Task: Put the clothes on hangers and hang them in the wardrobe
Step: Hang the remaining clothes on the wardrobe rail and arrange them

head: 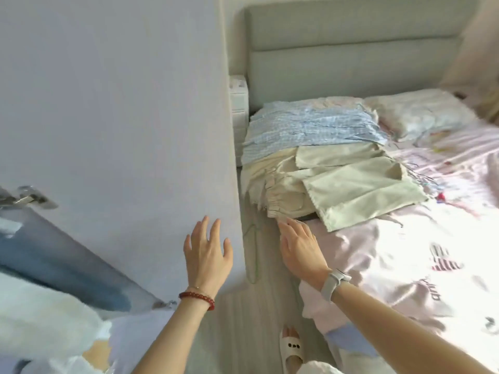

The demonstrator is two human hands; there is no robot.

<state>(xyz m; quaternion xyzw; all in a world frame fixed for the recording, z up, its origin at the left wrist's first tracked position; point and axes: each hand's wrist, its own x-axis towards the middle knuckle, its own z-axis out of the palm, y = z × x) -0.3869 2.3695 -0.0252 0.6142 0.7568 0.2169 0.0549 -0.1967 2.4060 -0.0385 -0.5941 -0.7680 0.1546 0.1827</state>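
Two hands reach out near the bed point(405, 265), which serves as landmark. On it, toward the headboard point(351, 49), lies one heap of clothes: a blue checked garment point(310, 128) farthest up, a cream gathered garment point(280, 193) at the bed's left edge, and a pale green garment point(359, 190) spread beside it. One green wire hanger point(252, 255) lies on the floor left of the bed. The left hand point(208, 255), with a red bead bracelet point(196, 298), presses flat against the wardrobe door point(121, 117), fingers straight and spread apart. The right hand point(299, 244), wearing a watch point(334, 283), stretches toward the cream garment, fingers extended and loosely apart, holding nothing, its fingertips just short of the cloth.
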